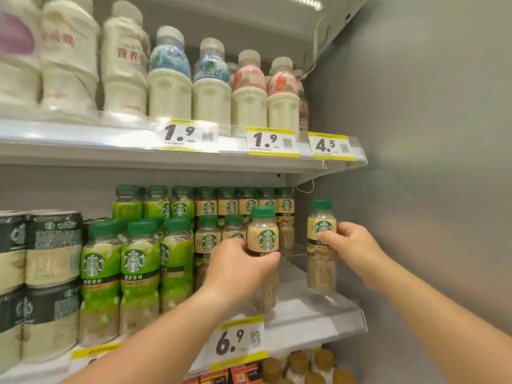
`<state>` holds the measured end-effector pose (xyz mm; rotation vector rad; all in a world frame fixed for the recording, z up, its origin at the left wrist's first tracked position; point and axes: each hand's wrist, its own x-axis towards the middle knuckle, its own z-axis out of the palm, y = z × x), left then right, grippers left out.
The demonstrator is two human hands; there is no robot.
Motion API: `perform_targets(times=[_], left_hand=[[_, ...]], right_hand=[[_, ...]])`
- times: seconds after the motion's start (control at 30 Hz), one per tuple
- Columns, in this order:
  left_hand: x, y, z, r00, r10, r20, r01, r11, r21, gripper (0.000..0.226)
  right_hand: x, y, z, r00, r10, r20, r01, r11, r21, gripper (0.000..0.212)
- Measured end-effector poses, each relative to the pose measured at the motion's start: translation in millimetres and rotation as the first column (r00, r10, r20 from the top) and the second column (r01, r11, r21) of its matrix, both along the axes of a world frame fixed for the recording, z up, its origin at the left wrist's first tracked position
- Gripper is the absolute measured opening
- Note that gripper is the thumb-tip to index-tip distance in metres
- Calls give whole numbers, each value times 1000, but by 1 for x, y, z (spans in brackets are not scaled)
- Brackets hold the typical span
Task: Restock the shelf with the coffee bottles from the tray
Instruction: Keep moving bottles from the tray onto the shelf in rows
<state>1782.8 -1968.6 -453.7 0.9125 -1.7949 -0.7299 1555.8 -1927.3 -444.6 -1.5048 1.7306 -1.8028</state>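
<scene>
Setting: refrigerated store shelving with a grey side wall (429, 134) on the right; two shelves in view, a third partly visible at the bottom.
Middle shelf (318, 314): holds the coffee bottles, with bare metal at its right end.
Left hand (238, 267): fingers curled round one tan-label coffee bottle (263, 239), gripping its middle, upright at the front of the tan rows.
Right hand (352, 245): fingers pinching a second tan-label bottle (321, 245) at the label, upright over the shelf's right end, just beside the wall.
Tan bottles behind (230, 206): about five in the back row, two more in front; exact count unclear.
Green-label bottles (135, 261): three in front, three behind.
Dark cans (52, 245): stacked two high at far left.
Upper shelf: seven pale milk bottles (169, 87), blurred.
Price tags: three above, reading 1.9 (180, 133), 1.9, 4.5; one below, 6.9 (235, 342).
</scene>
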Motion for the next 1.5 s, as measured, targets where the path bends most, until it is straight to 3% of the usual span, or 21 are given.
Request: perform_targets(times=[0.2,0.4,0.5,0.6,0.77,0.97,1.37,1.5], left_hand=[[-38,-14,-21,998,57,-39,-55,996,65,24],[-43,-13,-25,999,38,-5,-38,998,47,32],[-34,-10,-28,976,31,218,-38,999,31,46],[-29,-6,-33,909,107,402,-106,994,-26,45],[-43,-7,-32,902,132,411,-138,990,-15,40],[-68,-16,-31,912,167,376,-194,980,36,34],[-80,-38,-35,803,294,519,-193,951,-241,31],[-82,-39,-35,769,332,546,-185,934,-307,30]], right_hand=[[-10,-17,-26,999,-19,28,17,998,66,3],[-1,-4,-40,1000,10,-4,-9,993,116,22],[-1,6,-59,988,-81,-133,104,978,180,36],[3,10,-73,948,-192,-252,238,957,164,45],[0,4,-66,911,-249,-328,323,927,192,41],[-8,-15,-61,932,-230,-279,303,919,254,45],[-11,-45,-64,939,-250,-236,316,897,309,36],[-9,-47,-61,923,-262,-283,352,873,339,48]])
